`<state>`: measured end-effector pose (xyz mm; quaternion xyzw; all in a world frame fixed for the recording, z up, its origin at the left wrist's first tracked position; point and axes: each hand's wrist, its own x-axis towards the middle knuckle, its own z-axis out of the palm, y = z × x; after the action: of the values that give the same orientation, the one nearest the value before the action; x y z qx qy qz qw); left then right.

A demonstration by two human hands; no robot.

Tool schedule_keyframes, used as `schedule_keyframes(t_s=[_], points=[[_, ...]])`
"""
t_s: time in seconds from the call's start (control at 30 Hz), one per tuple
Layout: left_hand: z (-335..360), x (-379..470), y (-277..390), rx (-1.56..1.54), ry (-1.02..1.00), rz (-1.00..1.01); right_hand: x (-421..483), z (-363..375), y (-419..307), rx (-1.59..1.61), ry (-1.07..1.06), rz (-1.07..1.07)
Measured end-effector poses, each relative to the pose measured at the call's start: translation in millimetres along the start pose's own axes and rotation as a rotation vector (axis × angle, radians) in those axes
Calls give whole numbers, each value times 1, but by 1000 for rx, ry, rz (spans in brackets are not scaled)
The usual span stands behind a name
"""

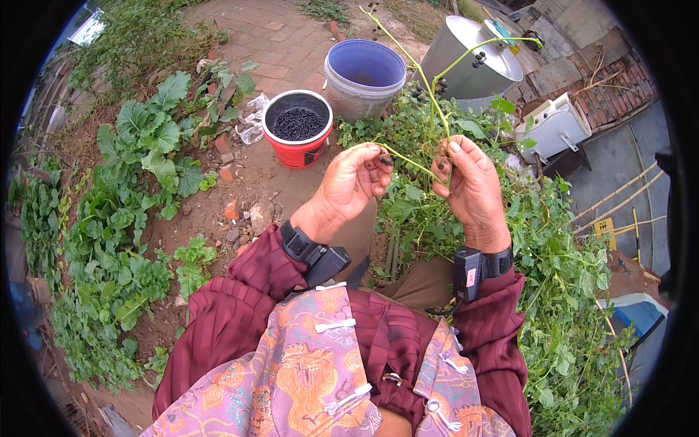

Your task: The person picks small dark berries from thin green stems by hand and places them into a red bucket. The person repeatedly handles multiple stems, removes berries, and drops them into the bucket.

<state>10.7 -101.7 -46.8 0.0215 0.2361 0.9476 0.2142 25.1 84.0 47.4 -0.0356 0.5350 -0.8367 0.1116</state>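
My right hand (pixel 473 180) pinches a branching green stem (pixel 432 93) between thumb and fingers. Small clusters of black berries (pixel 479 59) hang from its upper branches. From the part below my right fingers, a thin side shoot (pixel 412 163) runs left to my left hand (pixel 352 183), where thumb and forefinger grip its end. Something dark, likely a berry, shows against the left fingertips. In front of my left hand stands a red bucket (pixel 295 153) with a dark inside, partly filled with loose black berries (pixel 298 124).
Behind the red bucket is a whitish plastic bucket (pixel 357 101), with a metal canister (pixel 469 60) to its right. Leafy greens (pixel 125 218) grow at left, and dense green plants (pixel 557 295) at right. Brick pieces (pixel 231 210) and crumpled plastic (pixel 254 117) lie on the soil.
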Motion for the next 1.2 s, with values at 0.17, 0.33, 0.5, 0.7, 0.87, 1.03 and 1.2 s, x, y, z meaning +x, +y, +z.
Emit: schedule_keyframes(t_s=[0.17, 0.33, 0.5, 0.7, 0.87, 1.03, 1.2], points=[[0, 0, 1, -33, -60, -34, 0, -1, -1, 7, -5, 4], [2, 2, 1, 27, -88, -35, -1, -3, -1, 5, 0, 6], [7, 3, 3, 55, -102, -18, -3, -3, -2, -2, 4, 3], [10, 3, 6, 142, -74, -25, -3, -3, -2, 3, 4, 12], [2, 4, 5, 149, -69, -58, -4, -4, -2, 10, 0, 10], [-9, 5, 9, 6, -134, -98, -4, -6, -4, 30, 23, 4], [-4, 2, 3, 24, -101, -120, -2, -7, -4, 44, 14, 2]])
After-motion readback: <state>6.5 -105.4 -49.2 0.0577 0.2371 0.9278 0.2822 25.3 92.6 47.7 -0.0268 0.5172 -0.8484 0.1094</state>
